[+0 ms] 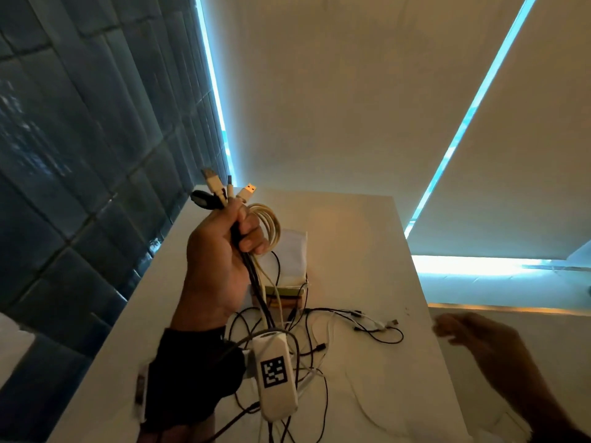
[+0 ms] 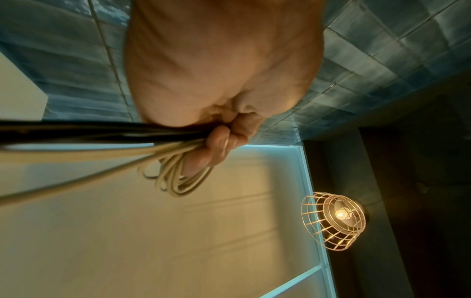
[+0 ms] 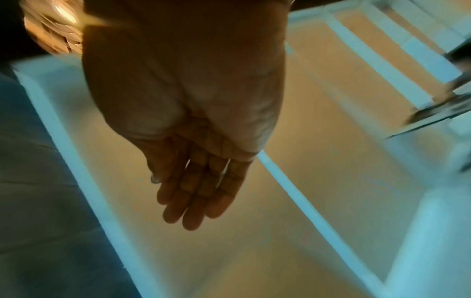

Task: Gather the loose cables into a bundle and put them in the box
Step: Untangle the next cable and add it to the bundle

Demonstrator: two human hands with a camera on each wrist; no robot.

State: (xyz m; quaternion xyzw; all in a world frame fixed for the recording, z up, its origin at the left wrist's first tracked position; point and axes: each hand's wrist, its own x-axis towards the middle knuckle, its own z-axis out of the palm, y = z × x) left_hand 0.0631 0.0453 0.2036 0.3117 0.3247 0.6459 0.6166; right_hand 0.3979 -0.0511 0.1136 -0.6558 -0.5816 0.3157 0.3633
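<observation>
Left hand (image 1: 220,254) raised over the white tabletop (image 1: 358,251), fingers curled tight round a bundle of cables (image 1: 256,276) — black and cream strands together. USB plugs (image 1: 246,191) and a black connector stick up above the fist; a cream coil (image 1: 271,223) loops out beside the fingers, also clear in the left wrist view (image 2: 178,177). Lower ends of the held strands trail down into the loose cables (image 1: 351,324) lying tangled on the tabletop, black and white, some spreading toward the right edge. Box (image 1: 287,282) sits just behind the fist, partly hidden, white flap up. Right hand (image 1: 473,334) off to the right, blurred; wrist view shows it flat with straight fingers (image 3: 201,181), holding nothing. Wrist camera (image 1: 275,375) with a square marker is strapped on the left wrist.
</observation>
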